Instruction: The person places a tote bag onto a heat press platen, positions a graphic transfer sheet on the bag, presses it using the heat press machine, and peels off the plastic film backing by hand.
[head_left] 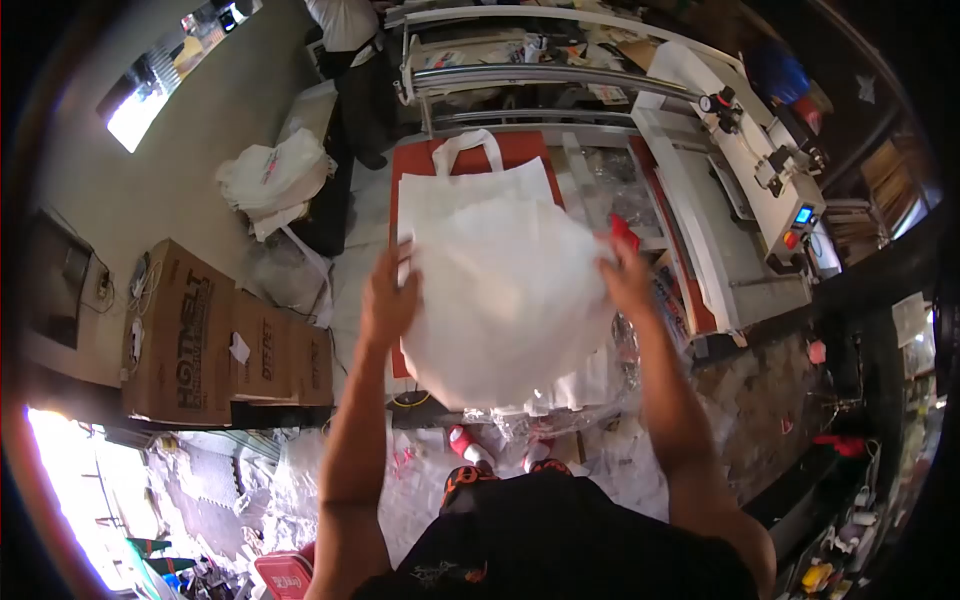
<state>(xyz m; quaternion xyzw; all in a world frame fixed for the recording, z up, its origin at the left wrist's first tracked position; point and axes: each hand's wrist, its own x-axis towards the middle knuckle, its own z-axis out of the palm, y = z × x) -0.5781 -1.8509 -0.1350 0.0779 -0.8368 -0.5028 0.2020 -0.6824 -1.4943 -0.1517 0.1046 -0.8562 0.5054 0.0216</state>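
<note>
A large white bag [505,310], blurred and billowing, hangs between my two hands. On its left edge my left hand [390,295] is closed, thumb and fingers pinching the material. My right hand [625,270] grips the opposite edge in the same way. Behind it, another white bag [470,190] with a looped handle lies flat on a red-orange pad [520,148]. The held bag covers the lower part of both the flat bag and the pad.
At the right stands a press machine [740,180] with a lit control box. Cardboard boxes [190,335] and a pile of white bags [275,178] are on the left. A person [350,70] stands at the back left. Plastic wrap lies beside the pad.
</note>
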